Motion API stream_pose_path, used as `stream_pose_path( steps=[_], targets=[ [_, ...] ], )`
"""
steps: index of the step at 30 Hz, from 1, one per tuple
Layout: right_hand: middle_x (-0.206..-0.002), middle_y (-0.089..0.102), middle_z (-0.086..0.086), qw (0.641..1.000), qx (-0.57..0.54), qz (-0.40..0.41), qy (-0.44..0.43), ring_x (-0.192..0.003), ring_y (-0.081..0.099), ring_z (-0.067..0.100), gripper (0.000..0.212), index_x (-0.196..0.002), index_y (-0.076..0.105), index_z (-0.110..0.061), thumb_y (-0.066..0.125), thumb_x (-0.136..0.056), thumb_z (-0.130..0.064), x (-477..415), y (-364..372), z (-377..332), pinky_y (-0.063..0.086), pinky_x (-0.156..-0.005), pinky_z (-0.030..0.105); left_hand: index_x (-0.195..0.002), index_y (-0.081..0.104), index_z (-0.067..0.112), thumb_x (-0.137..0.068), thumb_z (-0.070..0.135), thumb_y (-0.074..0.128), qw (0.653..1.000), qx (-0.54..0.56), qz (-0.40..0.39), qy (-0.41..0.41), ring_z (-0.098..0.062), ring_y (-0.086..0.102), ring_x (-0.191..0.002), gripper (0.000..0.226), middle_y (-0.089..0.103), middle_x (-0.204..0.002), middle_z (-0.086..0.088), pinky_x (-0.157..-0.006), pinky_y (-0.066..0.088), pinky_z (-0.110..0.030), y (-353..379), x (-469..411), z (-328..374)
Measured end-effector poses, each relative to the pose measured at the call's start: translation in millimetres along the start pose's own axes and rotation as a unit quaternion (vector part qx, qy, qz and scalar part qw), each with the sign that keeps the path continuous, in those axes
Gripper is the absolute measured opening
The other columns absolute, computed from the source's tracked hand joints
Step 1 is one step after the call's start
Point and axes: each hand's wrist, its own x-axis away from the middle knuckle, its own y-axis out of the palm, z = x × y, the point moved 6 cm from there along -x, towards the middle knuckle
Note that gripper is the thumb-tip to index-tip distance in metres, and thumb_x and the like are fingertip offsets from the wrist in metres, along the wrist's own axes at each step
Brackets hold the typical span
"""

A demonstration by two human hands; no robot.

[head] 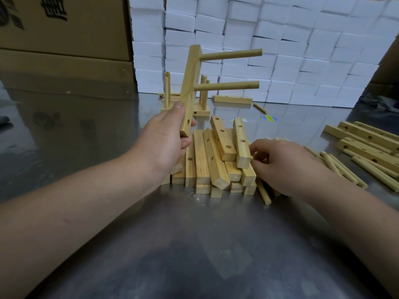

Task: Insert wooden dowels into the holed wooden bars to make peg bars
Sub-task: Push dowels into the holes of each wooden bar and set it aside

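Note:
My left hand (167, 139) grips the lower end of a holed wooden bar (191, 87) and holds it nearly upright above the table. Two dowels (231, 55) stick out of that bar to the right, one above the other; an empty hole shows near my fingers. Below lies a pile of holed bars (212, 160). My right hand (287, 167) reaches down beside the pile, fingers curled over loose dowels (336, 167) lying there. Whether it holds one is hidden.
Finished peg bars (185, 104) stand behind the pile with pegs up. A single bar (232, 99) lies further back. More holed bars (367, 141) lie at the right. White boxes (280, 50) are stacked at the back, cardboard cartons (64, 29) at the left. The table (194, 244) is metal.

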Motion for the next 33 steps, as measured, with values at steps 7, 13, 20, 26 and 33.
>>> stream_pose_path(
  steps=[7,13,20,26,33],
  targets=[
    [-0.112,0.063,0.001,0.988,0.026,0.085,0.127,-0.095,0.057,0.023,0.040,-0.125,0.052,-0.030,0.041,-0.088,-0.025,0.9,-18.9,18.4,0.040,-0.073,0.029,-0.080,0.055,0.019,-0.100,0.042,0.025,1.000,0.008,0.002,0.001,-0.005,0.028,-0.032,0.043,0.037,-0.040,0.007,-0.037,0.025,-0.018,-0.4,0.8,2.2],
    [-0.076,0.052,-0.013,0.942,-0.125,0.311,0.026,-0.059,0.045,0.003,0.031,-0.112,0.063,-0.022,0.041,-0.091,-0.016,28.7,-63.3,4.2,0.035,-0.053,0.023,-0.083,0.059,0.019,-0.100,0.041,0.025,1.000,-0.003,0.011,0.007,-0.004,0.029,-0.032,0.043,0.037,-0.043,0.006,-0.037,0.026,-0.017,-0.2,4.8,6.0],
    [-0.085,0.043,-0.023,0.943,-0.146,0.259,-0.147,-0.079,0.041,-0.005,0.031,-0.110,0.064,-0.009,0.043,-0.088,-0.013,37.5,-44.4,-43.0,0.033,-0.075,0.004,-0.085,0.062,0.019,-0.100,0.039,0.028,1.000,0.025,0.012,0.001,-0.002,0.034,-0.029,0.042,0.038,-0.043,0.006,-0.034,0.028,-0.012,4.0,8.6,8.5],
    [-0.083,0.046,-0.018,0.941,-0.146,0.265,-0.155,-0.080,0.042,-0.005,0.030,-0.109,0.064,-0.009,0.044,-0.088,-0.012,38.1,-43.9,-42.8,0.034,-0.076,0.004,-0.084,0.061,0.021,-0.100,0.039,0.026,1.000,0.021,-0.011,0.007,-0.003,0.034,-0.030,0.042,0.041,-0.042,0.009,-0.035,0.028,-0.013,5.7,9.3,8.2],
    [-0.075,0.057,-0.022,0.954,-0.179,0.210,-0.122,-0.079,0.049,-0.010,0.023,-0.099,0.058,-0.041,0.041,-0.085,-0.032,34.9,-33.3,-39.4,0.036,-0.061,0.005,-0.082,0.061,0.025,-0.100,0.038,0.027,0.998,-0.051,0.001,0.045,0.002,0.043,-0.034,0.040,0.040,-0.066,0.003,-0.036,0.029,-0.008,7.5,16.3,14.3]
  ],
)
